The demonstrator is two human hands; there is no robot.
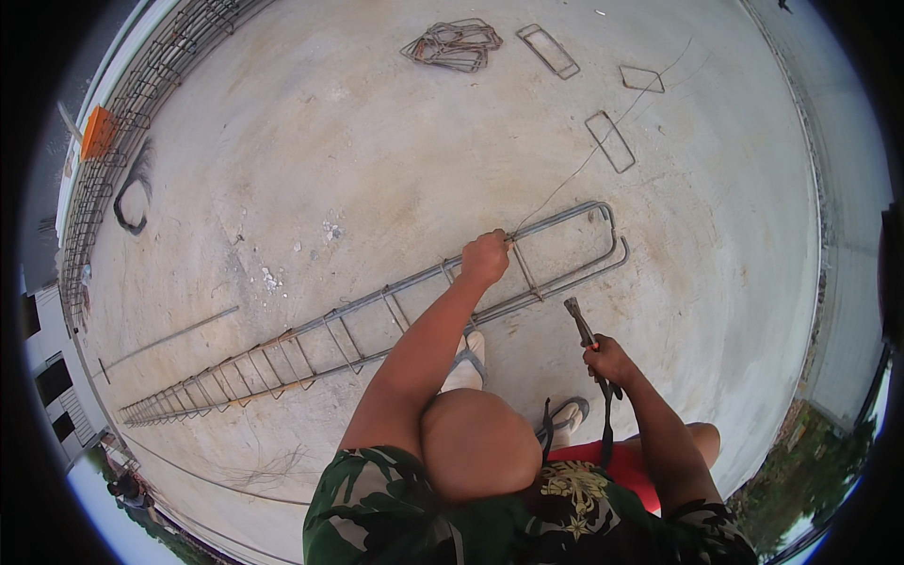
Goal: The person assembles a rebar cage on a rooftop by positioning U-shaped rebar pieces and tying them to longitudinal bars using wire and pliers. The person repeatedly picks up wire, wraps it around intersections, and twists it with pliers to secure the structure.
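Observation:
A long rebar cage of steel bars and rectangular stirrups lies slantwise over the concrete in front of me. My left hand is closed at its far bar, near the hooked right end. From those fingers a thin tie wire trails off to the upper right; how the fingers grip it is partly hidden. My right hand is wrapped round the handles of a pair of pincers. Their jaws point up and left, on the near side of the cage and apart from it.
Loose stirrups lie beyond the cage, with a pile of stirrups farther off. More rebar cages line the far left edge beside an orange object. A thin rod and a black loop lie at left.

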